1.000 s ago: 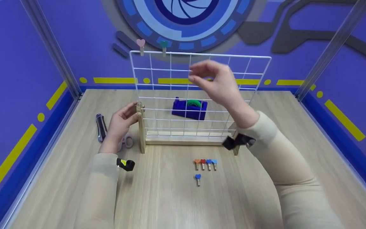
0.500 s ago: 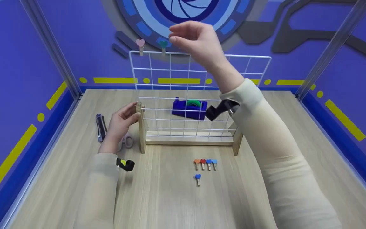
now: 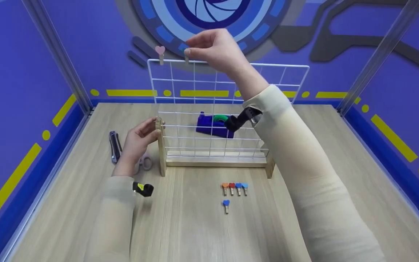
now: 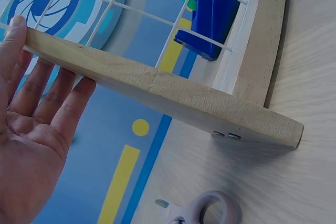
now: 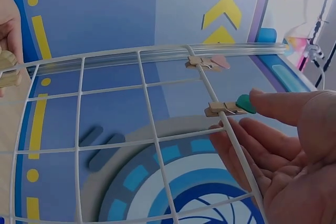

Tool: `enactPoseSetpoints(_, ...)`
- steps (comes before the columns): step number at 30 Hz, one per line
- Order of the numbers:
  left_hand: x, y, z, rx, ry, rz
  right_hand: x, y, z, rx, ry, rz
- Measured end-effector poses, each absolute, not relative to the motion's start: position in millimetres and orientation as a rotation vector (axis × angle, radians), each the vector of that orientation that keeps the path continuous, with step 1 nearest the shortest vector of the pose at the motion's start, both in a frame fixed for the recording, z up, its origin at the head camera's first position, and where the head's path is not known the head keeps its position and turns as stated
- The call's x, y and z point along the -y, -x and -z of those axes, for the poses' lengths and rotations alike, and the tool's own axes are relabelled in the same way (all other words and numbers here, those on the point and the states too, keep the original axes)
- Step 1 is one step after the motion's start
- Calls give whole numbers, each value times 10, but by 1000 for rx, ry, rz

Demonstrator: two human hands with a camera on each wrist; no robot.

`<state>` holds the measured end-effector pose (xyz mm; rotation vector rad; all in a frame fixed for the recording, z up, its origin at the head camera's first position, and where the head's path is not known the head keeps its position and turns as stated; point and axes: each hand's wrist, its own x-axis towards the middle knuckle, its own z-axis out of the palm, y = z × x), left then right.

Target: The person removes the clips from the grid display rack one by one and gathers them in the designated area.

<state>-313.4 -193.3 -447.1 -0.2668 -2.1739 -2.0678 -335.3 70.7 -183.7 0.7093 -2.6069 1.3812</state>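
Observation:
A white wire grid stands upright in a wooden stand. My left hand grips the top of the stand's left post, thumb on one side and fingers on the other, as the left wrist view also shows. Clipped to the grid's top bar are a pink heart clothespin at the left corner and a green heart clothespin beside it. My right hand is at the green one. Its thumb touches the heart and its fingers lie on the far side, partly hidden.
In front of the stand lie an orange, a red and two blue heart clothespins in a row, plus another blue clothespin nearer. Behind the grid sits a blue tape dispenser. A utility knife and scissors lie left.
My right hand has risen from in front of the grid and moved left to the green heart clothespin on the top bar. The left hand has stayed on the post.

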Motion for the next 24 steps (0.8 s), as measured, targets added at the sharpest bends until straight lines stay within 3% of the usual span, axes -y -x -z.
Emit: enactPoseSetpoints(24, 1925, 3134, 4476, 2131, 259, 2100, -608, 3308, 1909, 2523, -623, -1346)
